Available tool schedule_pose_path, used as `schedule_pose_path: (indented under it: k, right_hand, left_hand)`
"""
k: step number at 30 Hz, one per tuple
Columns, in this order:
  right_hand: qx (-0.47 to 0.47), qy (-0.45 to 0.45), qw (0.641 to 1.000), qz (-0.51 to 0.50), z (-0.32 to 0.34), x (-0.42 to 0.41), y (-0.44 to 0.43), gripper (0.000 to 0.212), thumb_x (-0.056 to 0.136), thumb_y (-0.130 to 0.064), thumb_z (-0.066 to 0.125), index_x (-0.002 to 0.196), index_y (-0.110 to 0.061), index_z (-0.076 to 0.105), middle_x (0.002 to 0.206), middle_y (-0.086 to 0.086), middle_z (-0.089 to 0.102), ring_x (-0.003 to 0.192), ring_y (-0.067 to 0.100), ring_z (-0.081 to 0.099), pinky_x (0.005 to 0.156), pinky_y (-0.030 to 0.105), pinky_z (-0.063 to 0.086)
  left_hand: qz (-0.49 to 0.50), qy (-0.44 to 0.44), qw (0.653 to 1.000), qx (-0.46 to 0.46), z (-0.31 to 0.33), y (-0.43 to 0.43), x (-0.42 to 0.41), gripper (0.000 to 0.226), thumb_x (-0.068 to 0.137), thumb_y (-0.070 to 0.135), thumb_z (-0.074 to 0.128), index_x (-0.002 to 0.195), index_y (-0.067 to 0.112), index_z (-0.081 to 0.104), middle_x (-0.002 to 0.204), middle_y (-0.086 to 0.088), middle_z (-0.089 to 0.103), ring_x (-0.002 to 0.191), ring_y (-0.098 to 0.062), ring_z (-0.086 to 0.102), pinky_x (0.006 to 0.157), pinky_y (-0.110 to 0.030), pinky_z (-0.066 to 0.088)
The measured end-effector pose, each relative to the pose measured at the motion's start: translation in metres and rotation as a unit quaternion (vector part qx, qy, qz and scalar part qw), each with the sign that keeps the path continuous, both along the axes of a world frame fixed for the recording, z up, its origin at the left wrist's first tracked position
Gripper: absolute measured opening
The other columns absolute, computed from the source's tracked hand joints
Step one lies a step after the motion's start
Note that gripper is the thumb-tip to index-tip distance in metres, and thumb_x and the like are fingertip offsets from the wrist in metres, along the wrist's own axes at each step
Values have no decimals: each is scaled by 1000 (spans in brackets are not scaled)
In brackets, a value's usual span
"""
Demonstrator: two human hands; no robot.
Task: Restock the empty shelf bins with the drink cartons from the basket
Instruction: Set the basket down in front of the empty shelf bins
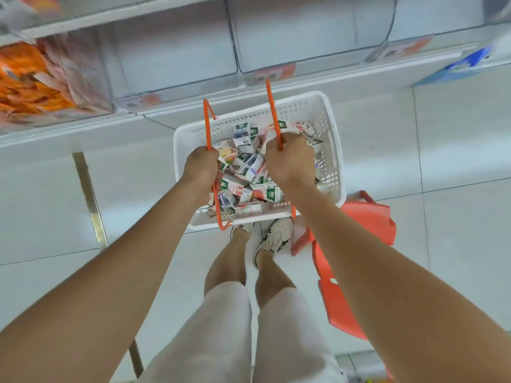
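Note:
A white perforated basket (pixel 330 139) hangs in front of me, above my feet, filled with several small drink cartons (pixel 250 172) in white, green, blue and pink. It has two orange wire handles. My left hand (pixel 201 164) grips the left handle (pixel 206 123). My right hand (pixel 289 160) grips the right handle (pixel 272 106). Above the basket, two clear shelf bins stand empty: one in the middle (pixel 177 59) and one to its right (pixel 304 37).
A bin at the left (pixel 41 78) holds orange and pink packs. A blue pack (pixel 464 64) sits on the shelf at the right. Orange plastic stools (pixel 367 217) stand on the white tiled floor beside my right foot. Price labels line the shelf edge.

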State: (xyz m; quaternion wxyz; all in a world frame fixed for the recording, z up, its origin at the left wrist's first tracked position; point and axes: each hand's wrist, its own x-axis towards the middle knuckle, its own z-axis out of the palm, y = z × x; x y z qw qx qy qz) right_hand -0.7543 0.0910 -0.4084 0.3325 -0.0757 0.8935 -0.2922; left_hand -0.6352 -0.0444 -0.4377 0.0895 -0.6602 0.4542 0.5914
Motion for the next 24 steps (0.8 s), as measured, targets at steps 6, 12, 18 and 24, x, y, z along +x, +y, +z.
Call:
schedule_pose_path:
  k: [6,12,18,24]
  right_hand:
    - [55,-55,996,49,-54,-32,36,30,102,-14,46,124,-12,64,110,17,71,94,40,65,79,39,52]
    - [102,-112,988,40,-114,-52,39,49,88,3,38,125,-24,56,109,18,68,93,41,71,69,43,59]
    - [146,-106,984,7,-157,-74,73,43,87,-1,44,119,-27,53,106,9,64,93,37,71,76,54,62]
    - [240,-57,968,35,-163,-78,86,65,90,4,57,148,-11,33,127,24,56,109,44,62,92,54,56]
  left_hand:
    - [-22,16,999,-20,-31,29,-12,21,94,4,46,93,25,52,81,-7,58,61,-20,47,65,-40,41]
    - [-105,4,992,-68,-87,19,-23,26,95,0,41,99,24,51,104,-13,66,75,-22,55,65,-36,47]
    - [-171,-4,983,-70,-138,20,-22,27,101,2,44,122,18,52,112,-17,67,81,-22,59,64,-39,54]
    - [-256,-104,953,-120,-154,18,-5,54,90,-12,54,138,7,37,128,-19,56,113,-38,61,82,-47,55]
